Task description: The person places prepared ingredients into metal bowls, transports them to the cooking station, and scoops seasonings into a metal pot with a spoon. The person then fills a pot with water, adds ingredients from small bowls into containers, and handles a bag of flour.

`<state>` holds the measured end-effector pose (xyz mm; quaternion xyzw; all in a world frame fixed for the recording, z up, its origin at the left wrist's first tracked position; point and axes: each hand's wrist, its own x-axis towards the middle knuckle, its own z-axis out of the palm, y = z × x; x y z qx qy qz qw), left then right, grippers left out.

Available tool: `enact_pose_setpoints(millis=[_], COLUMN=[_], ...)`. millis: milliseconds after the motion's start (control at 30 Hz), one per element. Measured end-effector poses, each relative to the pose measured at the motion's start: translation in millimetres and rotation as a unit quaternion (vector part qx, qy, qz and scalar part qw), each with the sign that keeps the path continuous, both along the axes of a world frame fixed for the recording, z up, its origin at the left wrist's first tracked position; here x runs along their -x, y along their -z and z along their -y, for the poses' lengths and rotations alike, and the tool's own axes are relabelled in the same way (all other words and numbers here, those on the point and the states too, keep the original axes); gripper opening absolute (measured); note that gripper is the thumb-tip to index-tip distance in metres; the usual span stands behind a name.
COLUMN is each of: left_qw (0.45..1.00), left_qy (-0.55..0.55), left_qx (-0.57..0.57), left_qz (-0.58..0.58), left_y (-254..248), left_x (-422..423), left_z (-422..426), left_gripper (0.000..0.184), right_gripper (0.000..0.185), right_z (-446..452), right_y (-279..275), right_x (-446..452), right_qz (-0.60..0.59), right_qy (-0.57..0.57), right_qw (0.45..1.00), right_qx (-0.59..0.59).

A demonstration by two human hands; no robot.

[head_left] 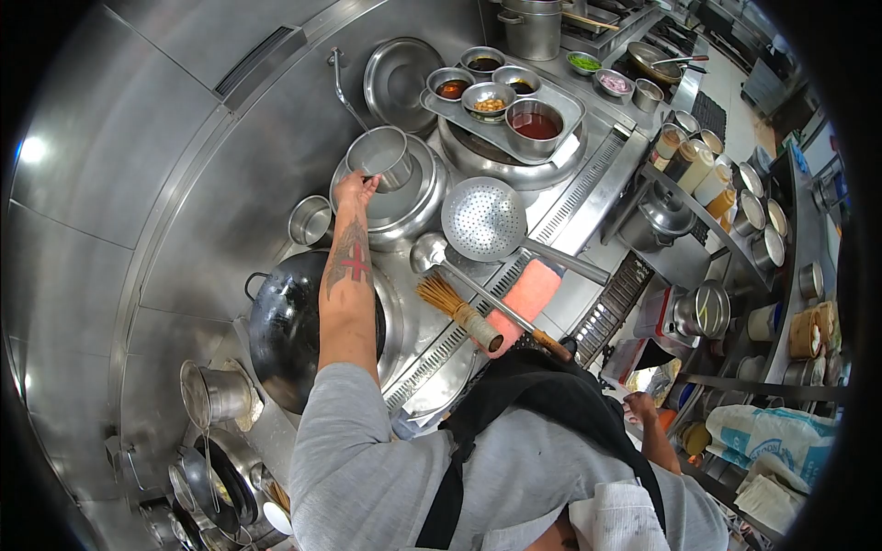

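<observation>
My left hand [356,188] grips the edge of a round metal pot [393,182], fingers closed on it. The pot is over a wide stockpot [411,219] at the back of the steel range. Beside my left arm a small metal pot [310,220] stands by the wall, and a black wok [276,331] lies under the forearm. Low at my other side, my right hand [640,407] is away from the range with its fingers curled; whether anything is in them I cannot make out.
A perforated skimmer [483,219], a ladle [429,253], a bamboo brush [459,314] and a pink cloth [533,292] lie along the front. A tray [571,108] carries several sauce bowls. A water tap [340,83] juts from the wall. Shelves with bottles [695,172] stand to the right.
</observation>
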<state>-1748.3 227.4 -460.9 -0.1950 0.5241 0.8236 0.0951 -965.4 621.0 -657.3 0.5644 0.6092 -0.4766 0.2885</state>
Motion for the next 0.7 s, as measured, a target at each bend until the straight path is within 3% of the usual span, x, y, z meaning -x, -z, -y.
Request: enact_pose_setpoints(millis=[400,433,467,500,533,600,667,700], left_qw=[1.0,1.0,1.0,0.999,0.999,0.997,0.997,0.996], left_qy=[0.0,-0.004,0.015,0.033,0.027,0.063,0.064,0.072], left_qx=[0.003,-0.001,0.007,0.014,0.009,0.01,0.016,0.026], left_qz=[-0.007,-0.007,-0.014,-0.018,-0.016,-0.038,-0.04,-0.044], left_y=[-8,-10,-10,-9,-9,-10,-14,-17], left_x=[-9,-8,-7,-7,-7,-6,-6,-6], left_z=[-3,-3,-2,-1,-1,1,0,-2], left_gripper=[0.021,0.021,0.021,0.021,0.021,0.018,0.016,0.014], right_gripper=[0.021,0.022,0.03,0.035,0.035,0.032,0.03,0.029], right_z=[-1,-1,-5,-7,-20,-15,6,6], right_y=[3,-8,-20,-18,-33,-80,-149,-166], right_x=[5,17,31,51,81,161,246,284], right_qz=[-0.028,-0.061,-0.076,-0.132,-0.181,-0.219,-0.359,-0.337], right_qy=[0.007,-0.017,-0.18,-0.236,-0.34,-0.279,-0.262,-0.254], right_qw=[0.999,0.997,0.964,0.906,0.878,0.877,0.826,0.855], right_qx=[-0.019,-0.042,-0.181,-0.326,-0.285,-0.323,-0.347,-0.302])
